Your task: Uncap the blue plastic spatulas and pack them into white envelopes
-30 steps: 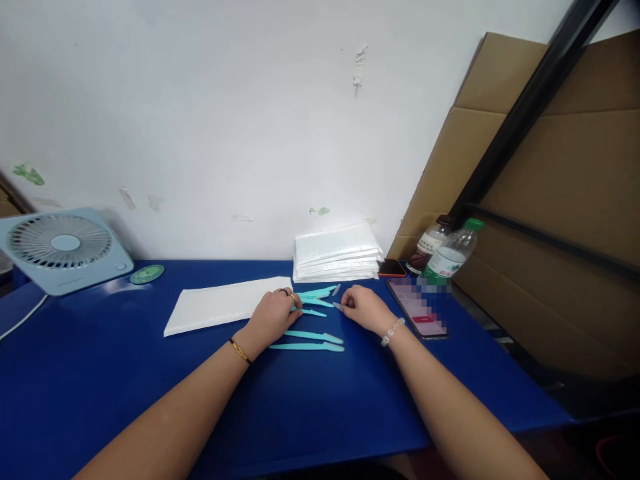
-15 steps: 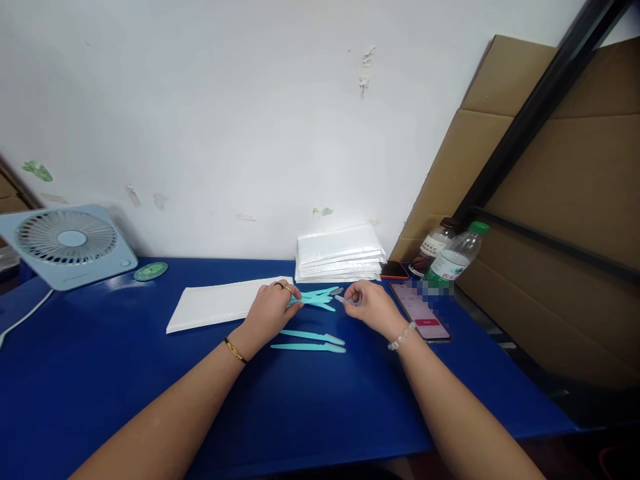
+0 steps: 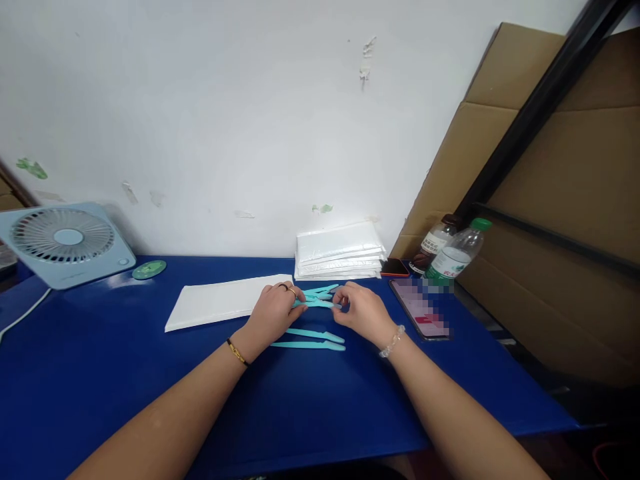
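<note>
Thumb and fingers of my left hand point(image 3: 277, 309) pinch the handle of a turquoise eyebrow razor point(image 3: 316, 303). At the razor's right end, my right hand point(image 3: 364, 312) is closed on a small clear blade cap point(image 3: 337, 305). How far the cap sits over the blade is hidden by my fingertips. Several more turquoise razors point(image 3: 325, 289) lie crossed just behind, partly covered by my hands. Nearer to me, two capped razors lie side by side, an upper razor point(image 3: 313, 333) and a lower razor point(image 3: 307, 345), both with blade ends to the right.
A white padded mailer point(image 3: 215, 303) lies left of my hands. Behind them is a stack of white mailers point(image 3: 340, 250) against the wall. Two phones, including a large phone point(image 3: 420, 310), and two bottles point(image 3: 455, 257) stand or lie right. A blue fan point(image 3: 70, 240) and green disc point(image 3: 149, 270) are left.
My right hand has moved left with the clear cap, bringing it to the razor's blade end. My left hand has shifted slightly right, still holding the razor. The view has tilted a little.
</note>
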A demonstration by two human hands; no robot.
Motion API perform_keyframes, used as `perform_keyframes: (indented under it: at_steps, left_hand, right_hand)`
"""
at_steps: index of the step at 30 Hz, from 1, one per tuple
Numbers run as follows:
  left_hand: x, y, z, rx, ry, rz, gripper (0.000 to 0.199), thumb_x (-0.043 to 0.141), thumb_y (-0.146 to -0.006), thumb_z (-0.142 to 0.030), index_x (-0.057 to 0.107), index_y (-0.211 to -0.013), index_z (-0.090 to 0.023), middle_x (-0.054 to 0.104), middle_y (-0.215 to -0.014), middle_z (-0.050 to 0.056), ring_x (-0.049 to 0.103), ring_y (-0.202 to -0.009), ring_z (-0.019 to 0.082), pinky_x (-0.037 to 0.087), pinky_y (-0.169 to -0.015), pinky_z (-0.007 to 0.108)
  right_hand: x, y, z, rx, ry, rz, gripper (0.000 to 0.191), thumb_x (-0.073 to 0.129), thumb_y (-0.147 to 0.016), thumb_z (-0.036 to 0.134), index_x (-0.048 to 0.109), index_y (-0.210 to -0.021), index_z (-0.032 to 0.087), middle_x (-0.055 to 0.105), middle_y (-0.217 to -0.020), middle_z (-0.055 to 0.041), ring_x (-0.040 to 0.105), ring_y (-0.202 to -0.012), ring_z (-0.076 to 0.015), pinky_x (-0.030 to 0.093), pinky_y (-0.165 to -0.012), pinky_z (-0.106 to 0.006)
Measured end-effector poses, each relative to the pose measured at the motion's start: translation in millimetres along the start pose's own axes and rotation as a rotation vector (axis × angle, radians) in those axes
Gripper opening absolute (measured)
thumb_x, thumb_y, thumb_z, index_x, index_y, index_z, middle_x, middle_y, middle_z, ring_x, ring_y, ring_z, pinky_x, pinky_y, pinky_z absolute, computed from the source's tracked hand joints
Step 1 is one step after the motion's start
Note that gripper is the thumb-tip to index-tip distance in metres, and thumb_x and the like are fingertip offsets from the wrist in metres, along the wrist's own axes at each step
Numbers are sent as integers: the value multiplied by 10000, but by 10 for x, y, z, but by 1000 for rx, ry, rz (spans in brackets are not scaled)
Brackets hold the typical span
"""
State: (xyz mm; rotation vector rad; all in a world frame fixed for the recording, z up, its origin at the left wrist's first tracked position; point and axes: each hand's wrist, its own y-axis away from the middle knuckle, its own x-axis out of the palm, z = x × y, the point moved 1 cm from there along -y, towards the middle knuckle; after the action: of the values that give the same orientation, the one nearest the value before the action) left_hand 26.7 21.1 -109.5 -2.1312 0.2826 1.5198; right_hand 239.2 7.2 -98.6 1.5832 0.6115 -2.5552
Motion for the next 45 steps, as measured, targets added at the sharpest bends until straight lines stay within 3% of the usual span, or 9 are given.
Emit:
perform_keyframes:
  at_steps: [6,11,14,18,26,32,45]
  left_hand:
    - [30,48,-55,85,16,34,191,523,-870,-360,636,-882,-207,635,-857,31,588,-858,203,378,-768,343]
    - [69,70,-54,120,53,98,227,557,-844,-417,649,-850,-210,643,-814,21,595,-813,187,394,-751,322]
    - [66,44,23,80,39,43,255,547,-850,-413,631,-986,-215,641,-916,39,591,-888,203,408,-769,330]
    - [87,-7,187,-7,-49,-47,237,505,-868,-293,616,-1063,-216,611,-1068,69,533,-1041,244,410,-824,361]
    - [123,-41,254,-31,-67,-22,138,515,-847,-269,630,-891,-208,622,-973,60,540,-973,243,412,-789,363]
    - [122,-55,280,-52,36,-16,109,536,-822,-279,617,-828,-207,616,-909,51,546,-935,234,415,-766,342]
    - [39,-51,288,-101,99,-10,149,507,-825,-304,619,-806,-206,623,-908,49,558,-906,230,421,-727,331]
  right_hand:
    - [18,16,36,10,-85,103,73,664,-655,229,645,-715,192,622,-720,8,541,-637,-119,364,-570,-217]
    - [-28,2,-76,1,-188,221,93,669,-651,247,673,-714,179,635,-678,3,561,-606,-120,383,-547,-209]
    - [-138,-52,-251,64,-192,143,91,608,-705,219,678,-738,171,654,-692,-6,578,-616,-121,396,-568,-208]
    - [-218,-113,-476,209,39,16,120,559,-735,190,662,-675,179,671,-703,-23,589,-653,-144,380,-598,-233]
    - [98,-148,-458,248,223,55,240,620,-753,432,656,-802,200,656,-923,-51,591,-748,-176,333,-555,-251]
    - [194,-205,-487,263,127,89,104,599,-768,291,646,-762,200,646,-882,-35,571,-747,-147,338,-570,-232]
    - [192,-188,-508,188,-16,150,100,629,-676,213,660,-770,196,633,-827,-19,560,-721,-135,358,-567,-215]
